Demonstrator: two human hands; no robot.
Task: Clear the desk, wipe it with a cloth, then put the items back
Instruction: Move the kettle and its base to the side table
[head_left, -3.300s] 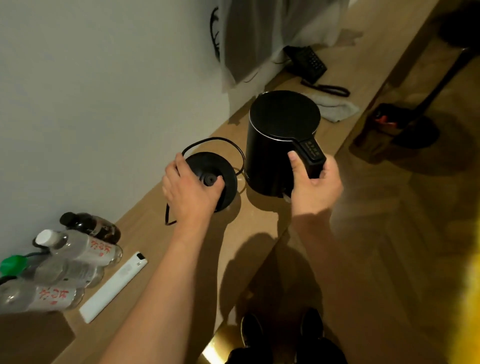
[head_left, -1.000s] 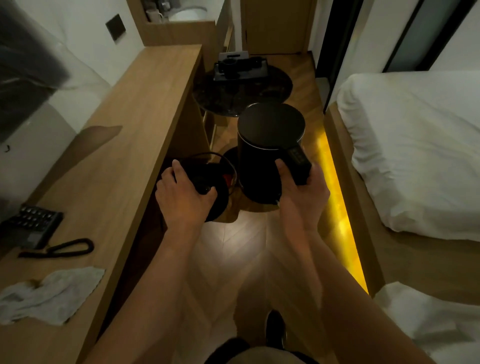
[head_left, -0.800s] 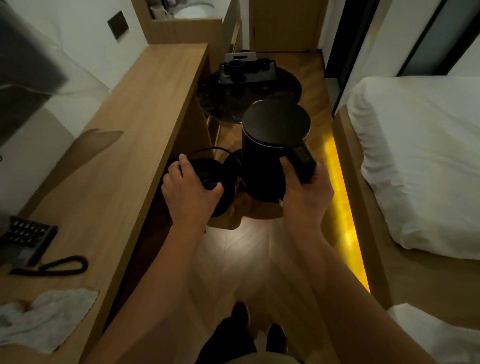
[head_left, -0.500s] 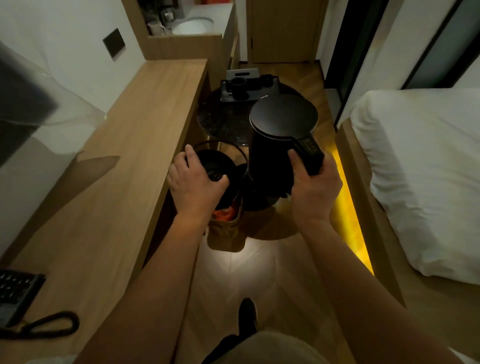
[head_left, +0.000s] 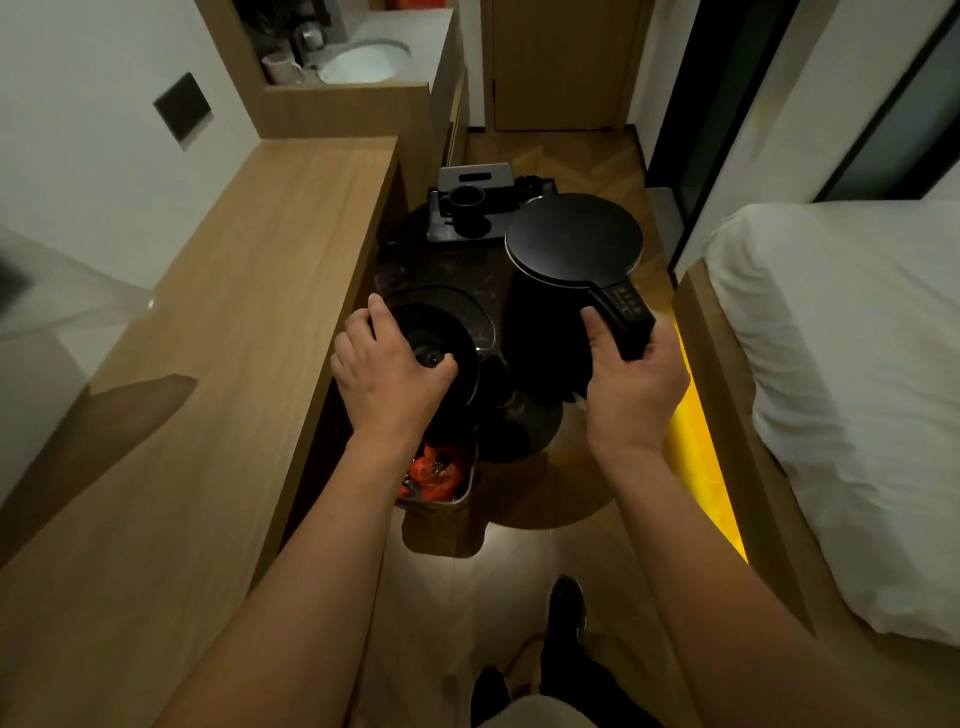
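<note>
My right hand (head_left: 631, 384) grips the handle of a black electric kettle (head_left: 566, 270) and holds it in the air over the floor beside the desk. My left hand (head_left: 389, 374) grips the kettle's round black base (head_left: 441, 338), with its black cord (head_left: 467, 306) looping behind. Both hover off the right edge of the long wooden desk (head_left: 234, 322), in front of a dark round side table (head_left: 441, 265). The cloth is out of view.
On the side table sits a dark tray (head_left: 452, 228) with a black cup (head_left: 465, 202). A small bin (head_left: 441, 483) with orange rubbish stands on the floor below my left hand. A white bed (head_left: 852, 374) lies to the right. A sink (head_left: 363, 62) is at the far end.
Since lifting the kettle and base off the desk, I have turned and walked along it. Over the last second both hands carried them nearer the round side table; phone and cloth left view.
</note>
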